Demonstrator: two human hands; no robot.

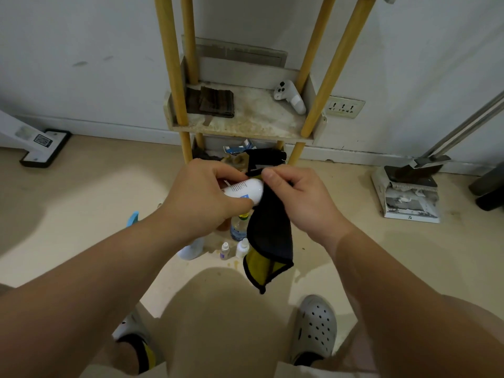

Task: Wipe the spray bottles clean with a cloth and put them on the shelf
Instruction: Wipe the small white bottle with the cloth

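My left hand (207, 192) grips a white bottle (245, 190) with blue print, held on its side at chest height. My right hand (297, 195) pinches a black cloth with a yellow underside (270, 236) against the bottle's rounded end; the rest of the cloth hangs down. The bottle's top is hidden by my left hand. On the floor below stand a clear spray bottle with a yellow top (239, 227), a pale blue spray bottle (192, 248) and two small dropper bottles (225, 250). The wooden shelf unit (245, 126) stands right ahead against the wall.
On the stained middle shelf lie a dark folded cloth (215, 102) and a white controller (290, 97). The bottom shelf holds clutter. A dustpan with broom (409, 192) stands at right, a floor cleaner head (45, 147) at left. My feet in grey clogs (316, 326) are below.
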